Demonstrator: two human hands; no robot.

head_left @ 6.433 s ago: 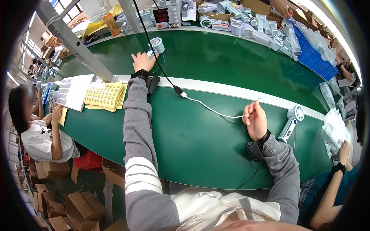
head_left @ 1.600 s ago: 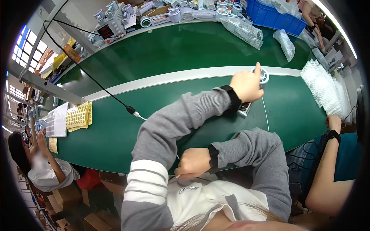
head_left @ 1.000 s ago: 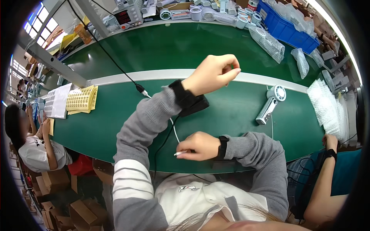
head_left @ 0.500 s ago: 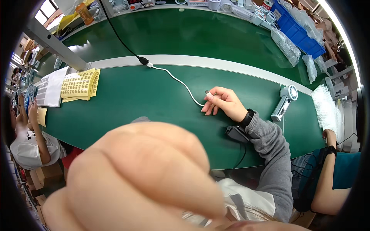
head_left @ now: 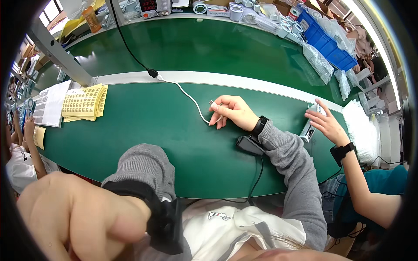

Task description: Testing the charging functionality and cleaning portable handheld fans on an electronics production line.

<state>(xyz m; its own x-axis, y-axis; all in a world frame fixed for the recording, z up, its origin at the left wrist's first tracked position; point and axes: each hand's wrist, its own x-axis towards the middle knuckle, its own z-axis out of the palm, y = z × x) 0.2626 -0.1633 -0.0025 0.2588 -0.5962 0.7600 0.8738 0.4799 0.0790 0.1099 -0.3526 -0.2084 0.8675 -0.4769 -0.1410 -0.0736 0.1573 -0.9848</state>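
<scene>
My right hand (head_left: 233, 114) is closed in a pinch on a white USB cable (head_left: 186, 93), just behind its plug, above the green table. The cable runs up and left to a black cable connector (head_left: 152, 73). My left hand (head_left: 82, 213) looms large and blurred at the lower left, close to the camera. Its fingers are curled and pressed together; the fingertips and anything in them are hidden. At the right, a co-worker's hand (head_left: 330, 126) reaches over a pale handheld fan (head_left: 307, 132), covering most of it.
Yellow label sheets (head_left: 85, 102) and white sheets (head_left: 48, 104) lie at the left. A blue bin (head_left: 326, 41) with plastic bags stands at the far right, near bubble wrap (head_left: 359, 130). A power supply (head_left: 154, 8) sits at the back. Black boxes hang at both my wrists.
My left hand has swung down and left, uncovering my sleeve and the table. The co-worker's hand has moved from the bubble wrap onto the fan. My right hand keeps its pinch on the cable.
</scene>
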